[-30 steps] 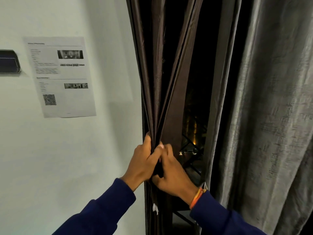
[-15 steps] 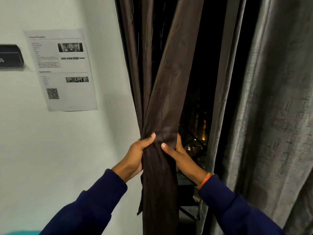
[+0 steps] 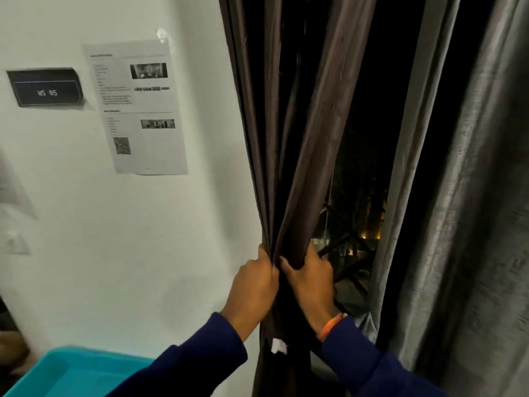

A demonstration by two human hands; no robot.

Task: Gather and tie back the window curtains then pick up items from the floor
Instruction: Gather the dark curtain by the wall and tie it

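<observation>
Now, head view: both hands clutch the brown curtain [image 3: 309, 156], bunched into a narrow column beside the white wall [image 3: 114, 253] w/ left hand [image 3: 253, 290] and right hand [image 3: 310, 282] side by side, fingers wrapped round the folds. Grey curtain [image 3: 472, 196] hangs at right, dark window [image 3: 360, 167] btwn them; printed sheet [image 3: 137, 107] and "WS 05" sign [image 3: 45, 87] on wall, teal bin [image 3: 71, 373] lower left.

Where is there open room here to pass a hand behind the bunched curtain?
Open gap: between the brown curtain and grey curtain, before the dark window. Crowded: at the bunch, where left hand and right hand grip side by side.
</observation>
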